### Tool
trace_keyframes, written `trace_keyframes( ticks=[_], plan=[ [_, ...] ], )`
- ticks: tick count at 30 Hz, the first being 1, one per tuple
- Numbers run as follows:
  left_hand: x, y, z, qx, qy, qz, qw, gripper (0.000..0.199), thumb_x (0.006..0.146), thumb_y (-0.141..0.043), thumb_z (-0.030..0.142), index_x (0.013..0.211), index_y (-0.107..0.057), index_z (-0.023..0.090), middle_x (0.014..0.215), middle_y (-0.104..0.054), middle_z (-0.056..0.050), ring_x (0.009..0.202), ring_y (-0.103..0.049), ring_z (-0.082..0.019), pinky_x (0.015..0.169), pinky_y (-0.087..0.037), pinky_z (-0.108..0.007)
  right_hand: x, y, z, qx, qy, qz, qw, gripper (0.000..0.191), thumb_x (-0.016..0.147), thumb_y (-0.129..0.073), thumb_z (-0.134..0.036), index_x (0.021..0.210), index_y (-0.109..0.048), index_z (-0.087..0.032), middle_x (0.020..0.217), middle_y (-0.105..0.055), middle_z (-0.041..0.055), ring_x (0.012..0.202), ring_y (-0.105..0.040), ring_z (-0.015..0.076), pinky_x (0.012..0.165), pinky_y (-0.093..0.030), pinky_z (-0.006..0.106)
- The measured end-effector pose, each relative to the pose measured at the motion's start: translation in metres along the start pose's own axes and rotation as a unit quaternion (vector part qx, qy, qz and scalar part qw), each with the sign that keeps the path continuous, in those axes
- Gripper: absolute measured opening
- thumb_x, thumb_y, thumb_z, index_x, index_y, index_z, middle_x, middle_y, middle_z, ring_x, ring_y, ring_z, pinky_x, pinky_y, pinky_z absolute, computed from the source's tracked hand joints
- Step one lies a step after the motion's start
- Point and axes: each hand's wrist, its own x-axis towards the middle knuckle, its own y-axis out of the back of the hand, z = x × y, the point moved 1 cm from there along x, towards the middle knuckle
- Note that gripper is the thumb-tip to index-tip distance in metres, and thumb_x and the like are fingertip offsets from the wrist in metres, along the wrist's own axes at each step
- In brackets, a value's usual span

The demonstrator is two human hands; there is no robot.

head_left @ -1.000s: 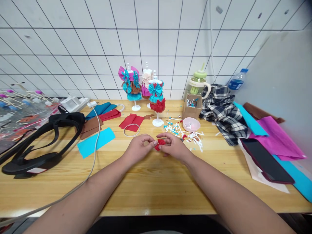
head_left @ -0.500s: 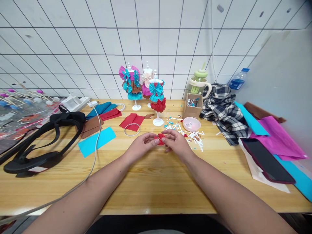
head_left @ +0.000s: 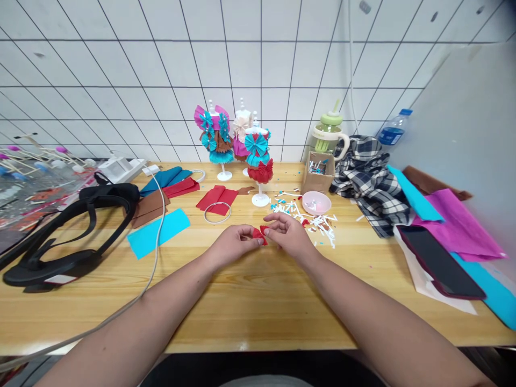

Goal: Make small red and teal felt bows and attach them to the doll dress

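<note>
Hands (head_left: 231, 245) half-curled, fingertip pinch on red paper (head_left: 257, 234).

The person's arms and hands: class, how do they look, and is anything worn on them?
The left hand and right hand are ungloved; no ring, watch or bracelet shows. Both forearms are bare, with no sleeve visible. The left one bears a small dark spot.

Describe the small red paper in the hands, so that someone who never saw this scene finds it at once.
On the wooden table, look to the middle, where the left hand and right hand nearly meet. The small red paper is pinched between their fingers. The red sheet partly under the ring lies flat; only this one is held.
</note>
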Motion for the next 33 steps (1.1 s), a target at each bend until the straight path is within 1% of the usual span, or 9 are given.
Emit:
trace_keyframes(
  ticks=[3, 7, 9, 12, 19, 23, 26, 29, 33],
  plan=[
    [-0.0003, 0.0012, 0.0009, 0.013, -0.001, 0.001, 1.0, 0.032, 0.07, -0.069, 0.045, 0.078, -0.066, 0.015, 0.074, -0.069, -0.003, 0.069, -0.062, -0.017, 0.061, -0.045, -0.025, 0.0017, 0.0008, 0.0032, -0.006, -0.006, -0.004, 1.0, 0.034, 0.068, -0.066, -0.03, 0.099, -0.058, -0.02, 0.07, -0.06, -0.0025, 0.053, -0.05, 0.009, 0.041, -0.037, 0.018],
    [0.0006, 0.0025, 0.0022, 0.006, -0.039, 0.006, 0.999, 0.038, 0.07, -0.07, 0.046, 0.094, -0.065, 0.016, 0.088, -0.071, -0.006, 0.079, -0.064, -0.02, 0.071, -0.047, -0.028, 0.001, 0.0006, 0.0021, -0.012, -0.006, -0.01, 1.0, 0.034, 0.068, -0.067, -0.029, 0.099, -0.057, -0.019, 0.071, -0.061, -0.0022, 0.052, -0.05, 0.0089, 0.042, -0.038, 0.018],
    [0.0016, 0.0029, 0.0022, 0.003, -0.055, 0.021, 0.998, 0.036, 0.073, -0.067, 0.047, 0.09, -0.065, 0.015, 0.084, -0.071, -0.006, 0.079, -0.064, -0.02, 0.073, -0.047, -0.03, -0.0006, -0.0005, 0.0004, -0.015, -0.01, -0.01, 1.0, 0.034, 0.067, -0.068, -0.028, 0.098, -0.057, -0.019, 0.071, -0.062, -0.0021, 0.053, -0.052, 0.0092, 0.042, -0.039, 0.018],
    [0.0027, 0.0037, 0.0025, 0.005, -0.073, 0.069, 0.995, 0.033, 0.075, -0.064, 0.047, 0.077, -0.064, 0.015, 0.075, -0.069, -0.004, 0.073, -0.062, -0.017, 0.072, -0.046, -0.029, -0.0027, -0.0033, -0.0007, 0.007, -0.036, -0.018, 0.999, 0.033, 0.069, -0.067, -0.028, 0.099, -0.056, -0.02, 0.074, -0.063, -0.0019, 0.056, -0.053, 0.0096, 0.043, -0.045, 0.019],
    [0.0011, 0.0035, 0.0073, -0.036, -0.09, 0.113, 0.989, 0.032, 0.074, -0.066, 0.047, 0.074, -0.064, 0.016, 0.074, -0.069, -0.003, 0.071, -0.061, -0.016, 0.072, -0.046, -0.029, -0.0026, -0.0085, 0.0017, 0.059, -0.065, -0.03, 0.996, 0.033, 0.068, -0.07, -0.024, 0.096, -0.054, -0.021, 0.072, -0.064, -0.0028, 0.051, -0.054, 0.0079, 0.045, -0.049, 0.021],
    [0.0021, 0.0044, 0.0054, -0.02, -0.082, 0.105, 0.991, 0.032, 0.075, -0.066, 0.048, 0.074, -0.064, 0.016, 0.074, -0.069, -0.002, 0.071, -0.06, -0.016, 0.071, -0.046, -0.028, -0.0025, -0.0063, 0.001, 0.046, -0.06, -0.034, 0.997, 0.037, 0.065, -0.072, -0.027, 0.098, -0.056, -0.021, 0.078, -0.064, -0.001, 0.054, -0.054, 0.0091, 0.044, -0.049, 0.022],
    [0.0032, 0.0048, 0.0025, 0.002, -0.065, 0.073, 0.995, 0.034, 0.074, -0.066, 0.05, 0.075, -0.066, 0.016, 0.075, -0.07, -0.004, 0.071, -0.062, -0.017, 0.07, -0.047, -0.028, -0.0019, -0.0041, 0.0009, 0.021, -0.032, -0.026, 0.999, 0.034, 0.067, -0.07, -0.033, 0.097, -0.059, -0.02, 0.087, -0.063, 0.0019, 0.064, -0.057, 0.0118, 0.042, -0.046, 0.02],
    [0.0028, 0.0041, 0.0018, 0.019, -0.07, 0.049, 0.996, 0.037, 0.076, -0.063, 0.052, 0.078, -0.068, 0.016, 0.078, -0.072, -0.005, 0.075, -0.064, -0.018, 0.073, -0.048, -0.029, -0.0003, -0.0026, 0.0021, -0.01, -0.011, -0.013, 1.0, 0.024, 0.069, -0.066, -0.035, 0.085, -0.061, -0.018, 0.075, -0.061, 0.0012, 0.061, -0.055, 0.0117, 0.04, -0.042, 0.018],
    [0.0023, 0.0031, 0.0033, 0.042, -0.071, 0.068, 0.994, 0.037, 0.076, -0.061, 0.052, 0.083, -0.07, 0.016, 0.083, -0.073, -0.006, 0.079, -0.065, -0.02, 0.075, -0.049, -0.03, 0.0021, -0.0007, 0.0043, -0.004, -0.015, 0.015, 1.0, 0.022, 0.069, -0.065, -0.038, 0.08, -0.06, -0.019, 0.066, -0.059, -0.0009, 0.053, -0.05, 0.0111, 0.04, -0.04, 0.021]
  ],
)
